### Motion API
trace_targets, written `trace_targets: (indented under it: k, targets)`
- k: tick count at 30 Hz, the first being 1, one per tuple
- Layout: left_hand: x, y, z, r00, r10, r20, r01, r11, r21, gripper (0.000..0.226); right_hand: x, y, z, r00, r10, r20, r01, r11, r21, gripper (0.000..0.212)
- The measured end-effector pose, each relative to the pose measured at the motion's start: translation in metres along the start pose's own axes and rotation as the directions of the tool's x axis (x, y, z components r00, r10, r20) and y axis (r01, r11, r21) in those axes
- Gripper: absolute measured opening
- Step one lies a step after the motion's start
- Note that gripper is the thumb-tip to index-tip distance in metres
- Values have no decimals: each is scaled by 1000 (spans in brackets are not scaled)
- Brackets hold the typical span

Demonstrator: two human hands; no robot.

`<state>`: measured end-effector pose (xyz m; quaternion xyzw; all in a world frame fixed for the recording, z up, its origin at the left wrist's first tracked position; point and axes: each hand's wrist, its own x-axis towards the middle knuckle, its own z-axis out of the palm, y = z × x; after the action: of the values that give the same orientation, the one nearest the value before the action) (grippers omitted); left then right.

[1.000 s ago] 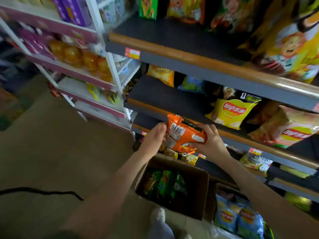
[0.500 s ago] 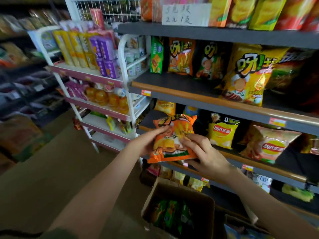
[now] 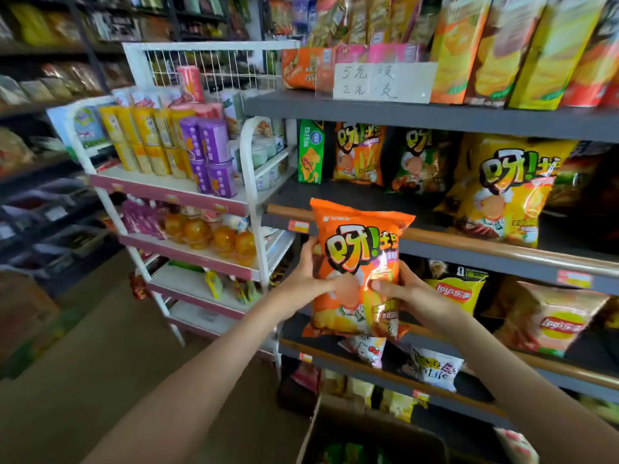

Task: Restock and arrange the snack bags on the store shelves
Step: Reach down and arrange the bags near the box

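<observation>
An orange snack bag (image 3: 355,249) with a yellow logo stands upright in front of the dark shelf unit. My left hand (image 3: 310,272) grips its left edge. My right hand (image 3: 407,291) grips its right side, thumb across the front. The bag's top overlaps the wood-trimmed lip of a grey shelf (image 3: 502,252). On that shelf stand a matching orange bag (image 3: 360,157), a green one (image 3: 418,162) and a large yellow one (image 3: 502,189), with bare shelf in front of them.
A white wire rack (image 3: 207,202) of cups and jellies stands to the left. Yellow Lay's bags (image 3: 454,289) fill the shelf below. An open cardboard box (image 3: 361,426) with green packs sits on the floor at my feet. The upper shelf carries a handwritten price sign (image 3: 385,82).
Both hands have lifted the orange bag from near the box up to the shelf lip, turning it upright with its front facing me. The view has tilted upward.
</observation>
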<state>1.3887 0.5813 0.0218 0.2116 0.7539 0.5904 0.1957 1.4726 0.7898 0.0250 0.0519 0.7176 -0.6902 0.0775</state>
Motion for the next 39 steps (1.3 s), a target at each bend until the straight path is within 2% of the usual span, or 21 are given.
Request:
trace_targets:
  k: [2,5,9,10,12,14,15,17,19,22,25,27,29,31,33,35,37,39]
  targets:
    - [16,6,-16,995,82,56,-86,994,74,99,20,-5,3,997,-64,-35,64,998,-25,74]
    - [44,20,-33,964,244,109,-258,955,147,95,44,-18,4,971,-195,-140,173,973,-156,74]
    - [80,38,-41,887,457,65,-452,833,321,93,70,-34,-7,845,-408,-346,303,898,-319,71]
    - [88,40,-43,858,510,61,-492,783,380,85,76,-39,-11,805,-460,-375,318,867,-383,63]
    - [108,41,-50,805,589,74,-541,675,502,60,87,-48,-19,733,-584,-348,343,760,-552,27]
    - [131,37,-58,792,600,110,-543,611,577,47,102,-59,-25,699,-656,-286,326,648,-688,6]
    - [142,33,-62,796,592,125,-539,601,590,46,112,-61,-30,702,-655,-279,311,634,-708,8]
    - [164,26,-69,820,558,130,-517,624,586,48,138,-61,-39,724,-629,-284,277,641,-716,34]
    - [185,20,-76,860,498,115,-469,678,566,57,162,-65,-42,770,-550,-324,210,698,-685,58]
    - [215,21,-84,909,403,110,-402,773,490,70,197,-72,-44,813,-441,-380,153,791,-592,75]
    - [240,34,-88,931,360,54,-354,861,364,73,232,-82,-55,780,-399,-483,122,853,-508,79]
    - [259,38,-89,937,339,80,-343,860,377,80,252,-90,-61,735,-363,-572,80,885,-459,76]
    - [274,36,-89,931,327,161,-362,781,509,93,265,-95,-63,695,-341,-632,45,899,-436,83]
    - [283,33,-87,920,328,216,-387,669,634,99,270,-96,-63,696,-404,-593,107,875,-471,96]
    - [285,32,-83,919,354,175,-354,540,764,98,270,-93,-64,726,-480,-493,127,797,-591,117]
    - [287,33,-79,897,432,97,-284,395,874,99,269,-89,-67,776,-488,-399,35,666,-745,134]
    - [290,32,-78,836,544,70,-266,291,919,96,269,-89,-74,791,-472,-390,-49,585,-809,134]
    - [291,33,-76,833,543,103,-302,291,908,93,270,-93,-81,771,-443,-458,-120,606,-786,129]
